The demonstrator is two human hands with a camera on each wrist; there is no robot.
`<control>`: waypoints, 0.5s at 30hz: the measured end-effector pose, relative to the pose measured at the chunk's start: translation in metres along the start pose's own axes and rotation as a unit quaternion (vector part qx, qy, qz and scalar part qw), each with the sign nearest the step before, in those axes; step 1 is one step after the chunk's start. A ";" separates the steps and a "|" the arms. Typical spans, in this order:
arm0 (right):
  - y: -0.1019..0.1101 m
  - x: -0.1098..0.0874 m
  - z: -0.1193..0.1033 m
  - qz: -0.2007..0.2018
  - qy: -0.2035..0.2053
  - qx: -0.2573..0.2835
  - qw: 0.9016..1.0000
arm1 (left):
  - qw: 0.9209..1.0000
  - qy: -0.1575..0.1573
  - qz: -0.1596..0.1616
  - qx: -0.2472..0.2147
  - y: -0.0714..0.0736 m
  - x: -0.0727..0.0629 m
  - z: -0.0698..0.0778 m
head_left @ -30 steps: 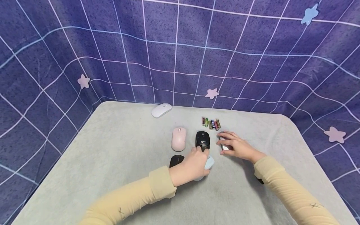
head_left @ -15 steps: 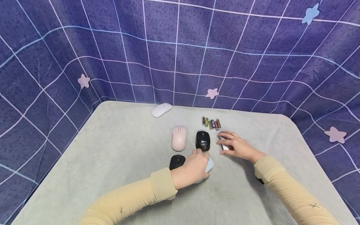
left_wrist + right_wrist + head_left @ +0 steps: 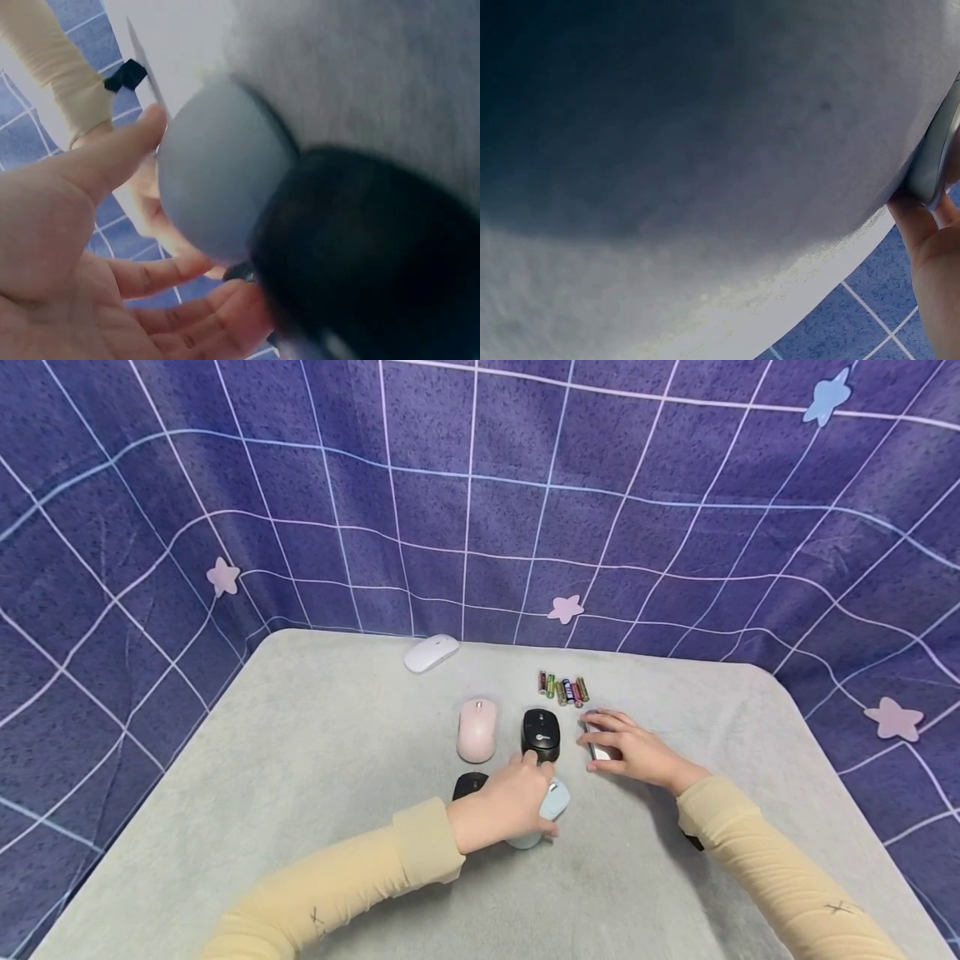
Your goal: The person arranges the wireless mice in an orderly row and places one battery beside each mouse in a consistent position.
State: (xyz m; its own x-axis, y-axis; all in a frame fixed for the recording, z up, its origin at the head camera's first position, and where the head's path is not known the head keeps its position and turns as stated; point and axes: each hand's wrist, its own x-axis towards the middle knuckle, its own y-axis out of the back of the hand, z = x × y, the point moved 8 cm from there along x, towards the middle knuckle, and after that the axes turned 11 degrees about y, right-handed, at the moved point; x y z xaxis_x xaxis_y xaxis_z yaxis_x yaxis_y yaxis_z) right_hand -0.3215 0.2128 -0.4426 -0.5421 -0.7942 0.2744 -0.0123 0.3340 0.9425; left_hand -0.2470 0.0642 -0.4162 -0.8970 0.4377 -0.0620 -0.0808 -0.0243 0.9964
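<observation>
In the head view my left hand (image 3: 510, 797) lies across a light blue computer mouse (image 3: 556, 800), its thumb spread out at the near side. The left wrist view has the mouse (image 3: 221, 172) between the thumb and the reaching fingers, which are loosely extended at its edges. My right hand (image 3: 633, 752) holds a grey mouse (image 3: 602, 752) by its sides, thumb near and fingers far. Part of that mouse (image 3: 933, 154) shows at the right edge of the right wrist view. Just beyond the left fingertips stands a black mouse (image 3: 542, 732).
Another black mouse (image 3: 470, 783) is partly hidden behind the left wrist. A pink mouse (image 3: 477, 731) and a white mouse (image 3: 431, 654) lie farther back on the grey table (image 3: 315, 760). Several small batteries (image 3: 568, 692) form a row at the back. A patterned blue curtain (image 3: 420, 510) surrounds the table.
My left hand has shifted slightly left and its thumb has spread away, so more of the light blue mouse shows. The right hand stays in place on the grey mouse.
</observation>
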 end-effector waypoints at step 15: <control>0.000 0.001 0.000 -0.001 0.004 -0.003 1.000 | 0.977 -0.193 -0.082 0.026 -0.004 -0.010 0.005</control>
State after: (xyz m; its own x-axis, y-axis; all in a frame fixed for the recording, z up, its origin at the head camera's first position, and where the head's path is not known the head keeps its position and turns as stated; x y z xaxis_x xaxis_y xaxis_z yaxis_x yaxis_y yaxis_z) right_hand -0.3221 0.2122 -0.4423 -0.5350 -0.7992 0.2739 -0.0079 0.3290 0.9443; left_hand -0.2353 0.0647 -0.4189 -0.6417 0.7390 -0.2052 -0.1783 0.1166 0.9771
